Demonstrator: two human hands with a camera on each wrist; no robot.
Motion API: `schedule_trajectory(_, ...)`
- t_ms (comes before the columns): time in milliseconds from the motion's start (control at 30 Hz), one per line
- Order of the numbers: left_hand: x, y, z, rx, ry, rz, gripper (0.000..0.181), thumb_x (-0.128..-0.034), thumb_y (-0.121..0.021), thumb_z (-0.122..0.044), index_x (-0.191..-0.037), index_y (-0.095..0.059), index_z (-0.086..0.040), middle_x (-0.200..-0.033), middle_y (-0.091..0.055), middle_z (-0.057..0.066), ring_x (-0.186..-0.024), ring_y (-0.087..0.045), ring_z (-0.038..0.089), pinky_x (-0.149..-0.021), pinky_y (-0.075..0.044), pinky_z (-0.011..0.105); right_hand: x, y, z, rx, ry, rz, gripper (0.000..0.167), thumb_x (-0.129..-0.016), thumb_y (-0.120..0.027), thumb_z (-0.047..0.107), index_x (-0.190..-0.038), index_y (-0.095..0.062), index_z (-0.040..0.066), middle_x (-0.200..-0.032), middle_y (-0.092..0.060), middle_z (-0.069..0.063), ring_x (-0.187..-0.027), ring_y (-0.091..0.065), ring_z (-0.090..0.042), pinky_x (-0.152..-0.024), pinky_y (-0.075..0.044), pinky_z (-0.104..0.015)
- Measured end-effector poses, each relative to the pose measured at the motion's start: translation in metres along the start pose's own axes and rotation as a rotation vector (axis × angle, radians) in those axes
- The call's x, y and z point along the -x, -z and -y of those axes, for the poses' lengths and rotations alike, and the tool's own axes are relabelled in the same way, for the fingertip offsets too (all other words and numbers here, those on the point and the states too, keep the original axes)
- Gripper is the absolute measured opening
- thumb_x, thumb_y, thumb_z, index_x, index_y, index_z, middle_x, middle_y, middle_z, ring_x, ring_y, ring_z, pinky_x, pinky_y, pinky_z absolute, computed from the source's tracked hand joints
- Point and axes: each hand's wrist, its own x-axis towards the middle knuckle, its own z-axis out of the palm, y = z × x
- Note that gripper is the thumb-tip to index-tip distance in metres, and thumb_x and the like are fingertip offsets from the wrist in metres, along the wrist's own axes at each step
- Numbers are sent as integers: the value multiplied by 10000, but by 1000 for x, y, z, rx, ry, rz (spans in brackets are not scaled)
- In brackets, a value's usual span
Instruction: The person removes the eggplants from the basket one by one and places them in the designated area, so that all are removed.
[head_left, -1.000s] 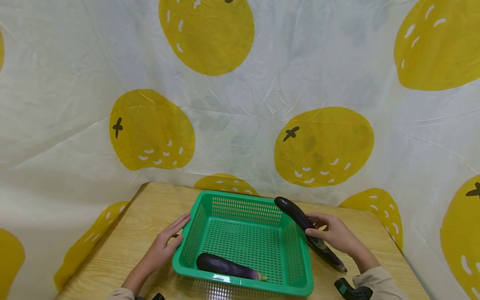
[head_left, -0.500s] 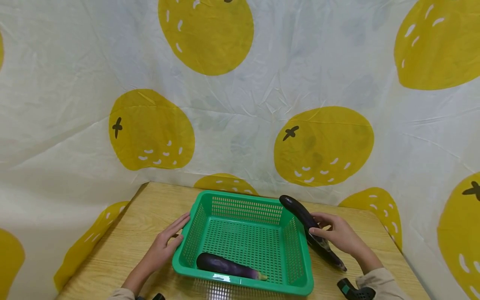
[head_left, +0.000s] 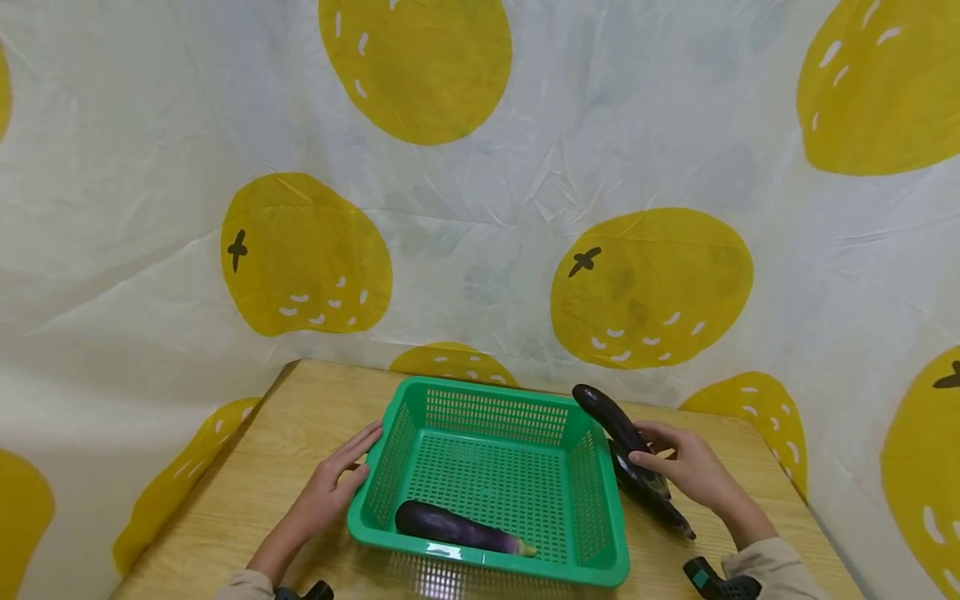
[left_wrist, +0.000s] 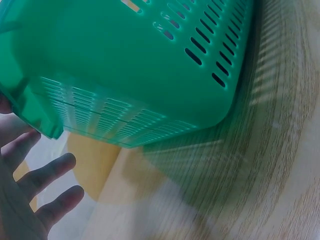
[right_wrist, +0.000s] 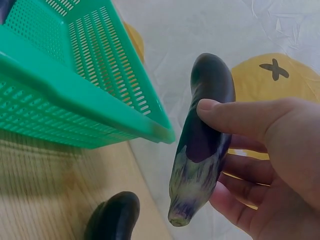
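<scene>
A green slotted plastic basket (head_left: 487, 567) stands on the wooden table, and one dark purple eggplant (head_left: 453, 528) lies inside along its near wall. My left hand (head_left: 326, 487) rests against the basket's left rim, its fingers extended; the left wrist view shows several of those fingers (left_wrist: 52, 172) spread beside the rim. Just beyond the right rim, my right hand (head_left: 690, 467) holds another eggplant (right_wrist: 212, 85) between thumb and fingers, tilted with its stem end toward me. Below it, a further eggplant (head_left: 652, 496) lies on the table by the basket's right side.
The wooden table (head_left: 300, 408) ends at a pale cloth (head_left: 480, 275) printed with big yellow fruit, which hangs behind and at both sides. Black devices are strapped at the wrists, such as the right wrist device (head_left: 720, 581).
My right hand has moved a little to the right with its eggplant, away from over the basket's rim. The left hand, the basket and the eggplant inside stay where they were.
</scene>
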Motion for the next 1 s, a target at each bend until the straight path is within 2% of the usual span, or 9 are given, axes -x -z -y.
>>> schedule_trajectory(167, -3, -3, 0, 7, 9, -3, 483, -1066, -513, -41, -1544, -461, -5, -1658, -392, 28, -1483, -330, -80, -949, -535, 244, 0, 2, -3, 1, -34, -13, 499, -969, -731, 209, -1385, -614, -40, -1142, -740, -138, -903, -599, -44, -753, -549, -277)
schedule_trajectory(233, -4, -4, 0, 7, 6, -5, 482, -1064, -516, -41, -1542, -465, -5, -1654, -401, 60, -1482, -329, -84, -944, -536, 239, 1, 2, -5, 0, -48, -12, 505, -970, -731, 213, -1391, -610, -39, -1146, -740, -142, -909, -599, -57, -748, -545, -272)
schedule_trajectory(433, -8, -6, -1, 16, -22, -14, 480, -1058, -517, -22, -1535, -470, 7, -1596, -431, 258, -1484, -334, -75, -946, -529, 217, 1, 5, -10, 13, -55, -27, 506, -969, -732, 207, -1389, -608, -46, -1142, -742, -159, -913, -611, -90, -730, -543, -264)
schedule_trajectory(533, -10, -7, -1, 23, -32, -17, 482, -1057, -515, -14, -1536, -468, 6, -1601, -431, 245, -1486, -337, -70, -951, -526, 212, 2, 7, -10, 23, -59, -31, 512, -973, -728, 212, -1393, -601, -52, -1162, -734, -189, -952, -627, -162, -740, -548, -271)
schedule_trajectory(733, -11, -8, -1, 19, -51, -9, 488, -1054, -512, -3, -1539, -458, 18, -1654, -405, 73, -1485, -338, -68, -923, -546, 247, 5, 9, -14, 39, -87, -30, 532, -979, -723, 230, -1408, -585, -53, -1193, -724, -213, -983, -646, -235, -738, -544, -275)
schedule_trajectory(833, -8, -6, -1, 14, -33, -13, 487, -1054, -518, -9, -1538, -467, 4, -1640, -424, 114, -1477, -337, -86, -907, -549, 250, 7, 4, -17, 12, -96, -25, 523, -976, -725, 215, -1405, -588, -51, -1195, -725, -209, -978, -639, -221, -735, -541, -270)
schedule_trajectory(1000, -2, -2, -1, -2, -10, -33, 484, -1045, -530, -3, -1528, -487, -5, -1580, -459, 250, -1464, -342, -109, -886, -544, 230, 5, -3, -20, -16, -111, -15, 531, -978, -724, 232, -1416, -587, -36, -1232, -712, -220, -1009, -641, -233, -751, -542, -273)
